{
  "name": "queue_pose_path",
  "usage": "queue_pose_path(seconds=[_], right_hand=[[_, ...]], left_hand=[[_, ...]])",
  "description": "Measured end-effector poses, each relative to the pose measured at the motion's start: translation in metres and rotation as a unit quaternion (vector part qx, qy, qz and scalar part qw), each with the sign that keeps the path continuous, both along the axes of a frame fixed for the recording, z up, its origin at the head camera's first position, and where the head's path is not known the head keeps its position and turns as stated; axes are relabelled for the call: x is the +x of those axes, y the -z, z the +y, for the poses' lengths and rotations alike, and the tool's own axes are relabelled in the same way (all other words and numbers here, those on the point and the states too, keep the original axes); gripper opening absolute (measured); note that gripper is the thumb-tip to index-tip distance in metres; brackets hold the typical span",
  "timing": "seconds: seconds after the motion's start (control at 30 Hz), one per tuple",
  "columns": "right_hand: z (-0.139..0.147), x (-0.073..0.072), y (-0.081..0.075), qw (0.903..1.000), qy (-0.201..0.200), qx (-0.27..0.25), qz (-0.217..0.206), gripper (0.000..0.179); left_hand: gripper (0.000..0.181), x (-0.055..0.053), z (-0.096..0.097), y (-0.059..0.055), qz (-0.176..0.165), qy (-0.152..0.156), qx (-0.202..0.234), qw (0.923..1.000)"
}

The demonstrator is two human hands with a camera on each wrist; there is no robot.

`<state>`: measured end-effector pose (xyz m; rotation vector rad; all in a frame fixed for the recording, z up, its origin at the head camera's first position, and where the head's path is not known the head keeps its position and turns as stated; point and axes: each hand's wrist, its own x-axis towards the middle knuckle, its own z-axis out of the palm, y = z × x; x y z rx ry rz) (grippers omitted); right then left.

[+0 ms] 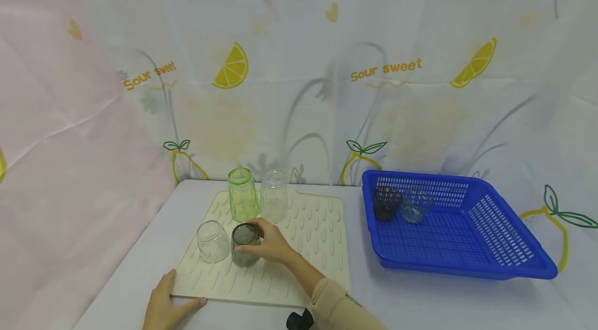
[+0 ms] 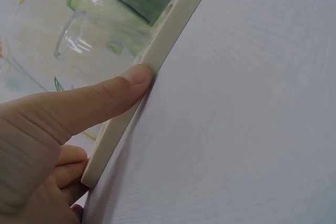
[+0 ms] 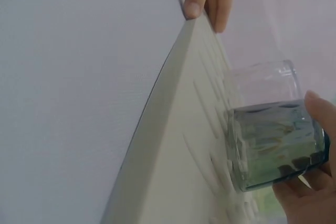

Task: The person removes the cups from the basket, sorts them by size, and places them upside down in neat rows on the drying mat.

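My right hand [image 1: 268, 243] grips a dark grey drinking glass [image 1: 243, 260] between thumb and fingers. The glass stands upside down, its wide rim right at the ribbed cream drying mat [image 1: 313, 247]. A clear glass [image 1: 212, 242] stands inverted just left of it. Behind are a green glass [image 1: 243, 200] and another clear glass [image 1: 274, 203], side by side on the mat. My left hand [image 1: 164, 303] brackets the mat's front left corner; its thumb [image 2: 137, 75] presses the front edge while its straight fingers [image 3: 223, 9] lie along the left side.
On the right stands a blue plastic basket [image 1: 458, 267] with slotted walls. A dark glass [image 1: 386, 203] and a pale bluish glass [image 1: 417, 205] sit in its left part. A small black object [image 1: 299, 320] lies at the front of the white table [image 1: 117, 273]. A lemon-print curtain [image 1: 299, 86] hangs behind.
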<state>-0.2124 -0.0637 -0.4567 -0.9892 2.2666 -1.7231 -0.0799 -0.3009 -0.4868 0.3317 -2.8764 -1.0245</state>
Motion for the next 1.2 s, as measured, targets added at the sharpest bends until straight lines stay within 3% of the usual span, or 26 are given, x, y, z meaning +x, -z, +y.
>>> queue_pose_path(seconds=[0.5, 0.93, 1.2], right_hand=[[-0.009, 0.002, 0.001, 0.9992, 0.027, 0.017, 0.025, 0.057], [0.007, 0.007, -0.004, 0.9879, 0.040, 0.149, 0.013, 0.078], [0.032, 0.009, -0.016, 0.9913, 0.036, 0.126, 0.007, 0.077]], left_hand=[[0.105, 0.000, 0.003, -0.001, 0.012, 0.002, -0.024, 0.9996], [0.106, 0.000, 0.003, 0.001, 0.013, 0.000, -0.025, 0.9996], [0.107, -0.003, 0.001, 0.002, -0.002, 0.006, -0.025, 0.9997]])
